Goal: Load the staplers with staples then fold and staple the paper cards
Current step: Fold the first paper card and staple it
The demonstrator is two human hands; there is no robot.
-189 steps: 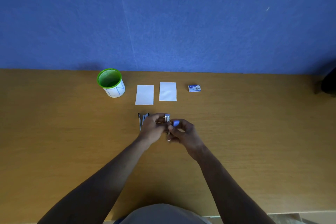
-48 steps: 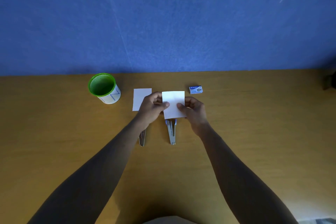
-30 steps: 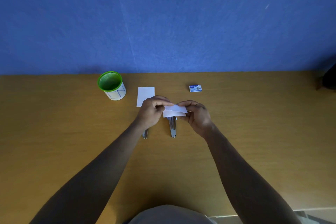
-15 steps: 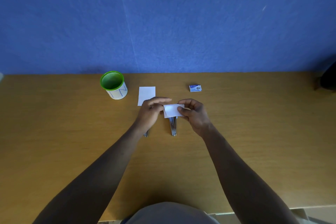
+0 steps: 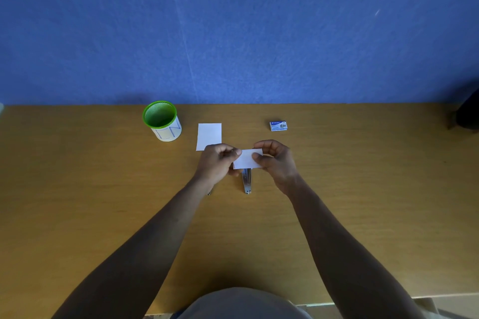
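Observation:
A white paper card (image 5: pixel 245 159), folded in half, is held above the table between both hands. My left hand (image 5: pixel 216 163) pinches its left edge and my right hand (image 5: pixel 276 160) pinches its right edge. Under the card a silver stapler (image 5: pixel 246 181) lies on the table, pointing toward me. A second stapler (image 5: pixel 209 192) is almost wholly hidden under my left wrist; only its tip shows. Another white card (image 5: pixel 209 135) lies flat beyond my left hand.
A green-rimmed mesh cup (image 5: pixel 162 122) stands at the back left. A small blue staple box (image 5: pixel 278 126) lies at the back right. The wooden table (image 5: pixel 363 189) meets a blue wall behind. A dark object (image 5: pixel 467 114) sits at the far right edge.
The card was lifted off the table, folded in half and is now pinched flat between both hands. Both staplers lie on the table, no longer in my hands.

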